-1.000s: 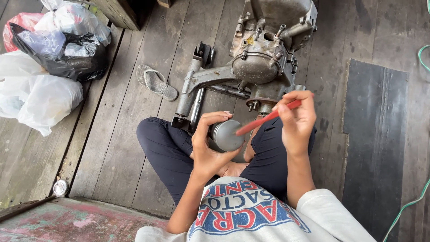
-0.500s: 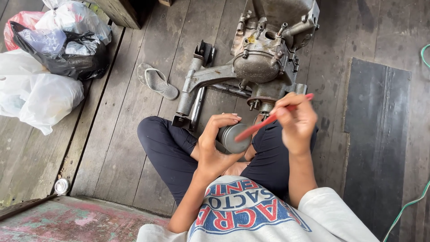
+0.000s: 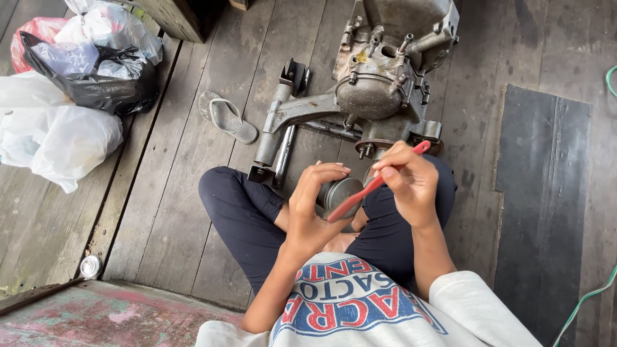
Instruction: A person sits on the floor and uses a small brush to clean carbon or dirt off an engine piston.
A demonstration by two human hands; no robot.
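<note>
Sitting between the person's knees, the grey metal cylinder [image 3: 342, 194], which looks like a piston, is held in the left hand [image 3: 313, 209]: thumb and fingers curl round its side wall, so the round top face turns up toward the camera. Across that face lies the head of a red toothbrush [image 3: 373, 186], pinched near its middle by the closed fingers of the right hand [image 3: 406, 183]. The brush's long axis runs on a slant, from its tail just above and to the right of the cylinder down to the bristle end at the cylinder's near edge, close to the left palm. The right hand sits just to the right of the cylinder; the left hand touches it and is the nearer of the two.

Just beyond the cylinder stands a grimy engine casing [image 3: 379, 83] on the wooden plank floor [image 3: 193, 212]. Left of the cylinder, further off, lie a grey sandal [image 3: 228, 117] and a heap of plastic bags [image 3: 71, 96].
</note>
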